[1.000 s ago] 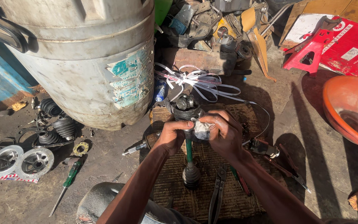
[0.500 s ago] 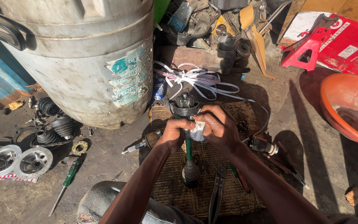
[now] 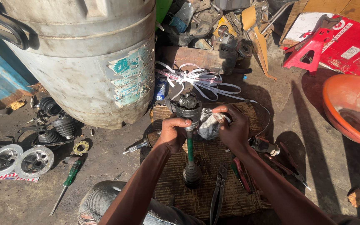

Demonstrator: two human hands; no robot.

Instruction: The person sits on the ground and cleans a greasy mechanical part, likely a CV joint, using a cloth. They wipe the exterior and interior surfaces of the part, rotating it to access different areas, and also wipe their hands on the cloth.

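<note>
While the left hand [image 3: 175, 132] grips the axle shaft [image 3: 189, 137], the right hand [image 3: 232, 127] clutches a crumpled rag [image 3: 208, 125].

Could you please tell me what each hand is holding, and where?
Left hand grips the upright green-shafted metal drive axle just below its top joint; right hand holds a crumpled grey rag against it.

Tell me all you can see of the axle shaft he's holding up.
The axle shaft stands upright on a woven mat. Its rod looks green; a dark metal joint caps the top, a black rubber boot sits at the bottom. The left hand grips it under the joint; the right hand presses a grey rag beside it.
</note>
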